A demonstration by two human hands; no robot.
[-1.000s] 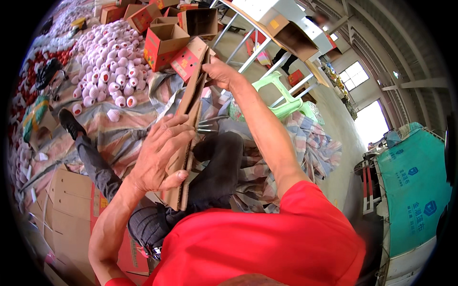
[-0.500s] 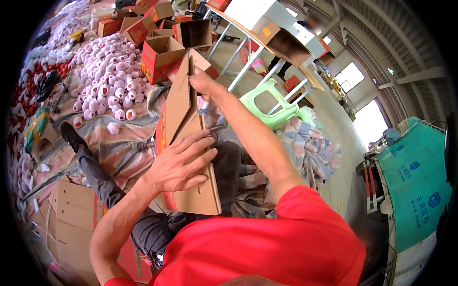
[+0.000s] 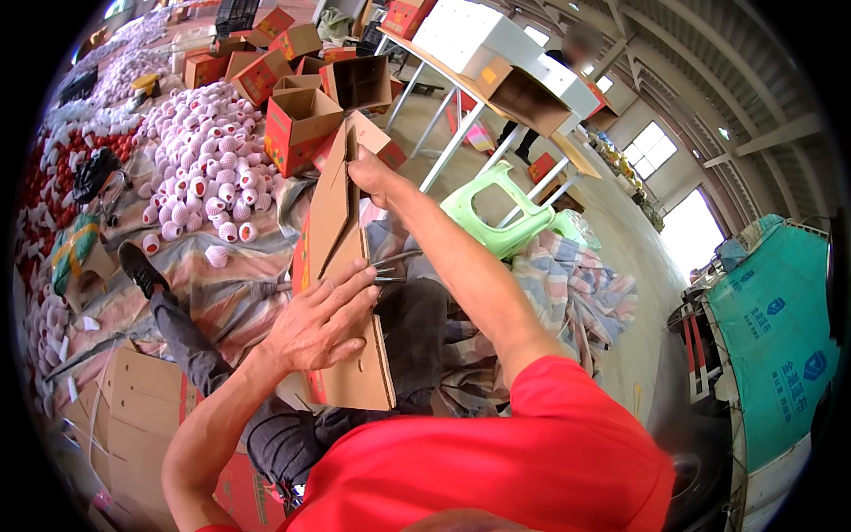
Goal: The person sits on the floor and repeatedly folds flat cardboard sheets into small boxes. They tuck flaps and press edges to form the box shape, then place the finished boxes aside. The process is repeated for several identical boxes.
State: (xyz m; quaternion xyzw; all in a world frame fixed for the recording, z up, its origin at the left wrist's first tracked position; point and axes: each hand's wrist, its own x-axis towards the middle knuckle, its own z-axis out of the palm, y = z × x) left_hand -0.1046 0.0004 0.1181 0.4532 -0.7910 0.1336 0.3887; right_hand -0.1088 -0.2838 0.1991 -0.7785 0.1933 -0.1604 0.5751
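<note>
In front of me a folded cardboard box [image 3: 355, 377] stands on edge across my lap, brown on this side with a red printed side at its left. My right hand [image 3: 373, 176] grips the upper far end of the box, its fingers partly hidden behind the board. Flat against the near part lies my left hand [image 3: 321, 321], its fingers stretched out and not wrapped round anything. Just past the left fingertips show some thin shiny strips [image 3: 385, 273], too small to name. My dark trouser leg [image 3: 188, 341] stretches out to the left of the box.
Foam-netted fruit [image 3: 208, 164] is heaped at the far left on a striped sheet [image 3: 213, 279]. Red cartons [image 3: 300, 129] lie open beyond. A green plastic stool [image 3: 501, 217] stands right, near a table [image 3: 456, 75] with white boxes. Flattened cardboard [image 3: 146, 408] lies lower left; a person [image 3: 523, 133] stands behind the table.
My left hand has slid slightly left and down on the cardboard. The near end of the box has shifted a little to the left. My right hand keeps its hold.
</note>
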